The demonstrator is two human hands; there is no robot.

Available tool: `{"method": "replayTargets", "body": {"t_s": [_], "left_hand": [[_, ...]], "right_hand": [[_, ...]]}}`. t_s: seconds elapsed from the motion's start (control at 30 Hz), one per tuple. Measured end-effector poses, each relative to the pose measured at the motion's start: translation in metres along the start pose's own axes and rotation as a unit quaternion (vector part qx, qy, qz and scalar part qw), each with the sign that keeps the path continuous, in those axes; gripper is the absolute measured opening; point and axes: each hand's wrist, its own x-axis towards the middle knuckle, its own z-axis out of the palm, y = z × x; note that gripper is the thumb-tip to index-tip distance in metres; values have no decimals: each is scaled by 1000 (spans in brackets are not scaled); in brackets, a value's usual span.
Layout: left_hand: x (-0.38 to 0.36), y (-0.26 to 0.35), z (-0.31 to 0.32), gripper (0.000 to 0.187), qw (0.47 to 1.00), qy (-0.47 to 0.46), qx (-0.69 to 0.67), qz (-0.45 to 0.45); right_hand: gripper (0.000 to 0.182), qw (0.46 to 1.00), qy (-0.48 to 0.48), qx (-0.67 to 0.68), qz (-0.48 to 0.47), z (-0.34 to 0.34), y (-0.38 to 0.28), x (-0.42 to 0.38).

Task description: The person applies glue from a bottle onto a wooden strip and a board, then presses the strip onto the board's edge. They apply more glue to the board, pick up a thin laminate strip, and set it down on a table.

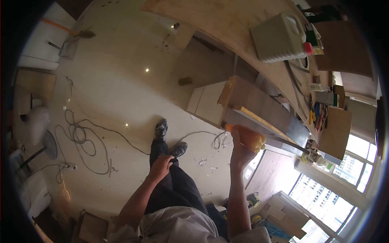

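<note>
An orange bottle (248,137) sits gripped in the person's right hand (240,153), beside the wooden cabinet (259,99). The left hand (162,166) is in front of the dark trousers (178,184); whether its fingers are clenched, one cannot tell.

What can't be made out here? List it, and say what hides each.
All in the head view:
Bottle: its palm side, covered by the right hand.
Left hand: whether it holds anything; the back of the hand hides its palm.
Slim items at right: too small to identify.
Windows: the outside, partly washed out by glare.
</note>
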Motion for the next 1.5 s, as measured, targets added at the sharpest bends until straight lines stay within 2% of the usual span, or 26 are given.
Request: {"method": "replayTargets", "body": {"t_s": [0.13,0.23,0.33,0.43,0.6,0.77,0.93,1.07,1.23,1.43,1.5], "left_hand": [[-2,-5,-2,27,1000,-3,0,-2],[-1,-3,-2,26,1000,3,4,8],[1,3,-3,24,1000,6,11,10],[4,6,-1,25,1000,11,8,12],[13,11,4,26,999,23,-9,31],[35,45,-10,28,998,12,-31,50],[86,97,-13,35,988,83,-62,112],[139,142,-23,40,974,124,-80,171],[173,158,-33,47,977,105,-60,174],[188,159,-31,48,976,73,-74,191],[190,161,-30,48,976,66,-69,196]], "right_hand": [[48,1000,-13,20,2,1,-8,-9],[49,999,-7,-26,-23,-3,-2,-4],[50,1000,8,8,29,-6,0,-2],[47,999,6,-38,-37,1,-1,-9],[46,1000,-13,-18,21,-6,-2,-2],[43,1000,-4,-4,21,-7,-2,0],[46,998,-39,27,31,-11,2,-2],[50,998,-29,-43,-44,-17,8,2],[63,984,-5,-93,-154,-9,7,-8],[63,986,-48,-29,-159,-6,7,-11],[63,987,-30,-57,-148,-10,11,-8]]}}
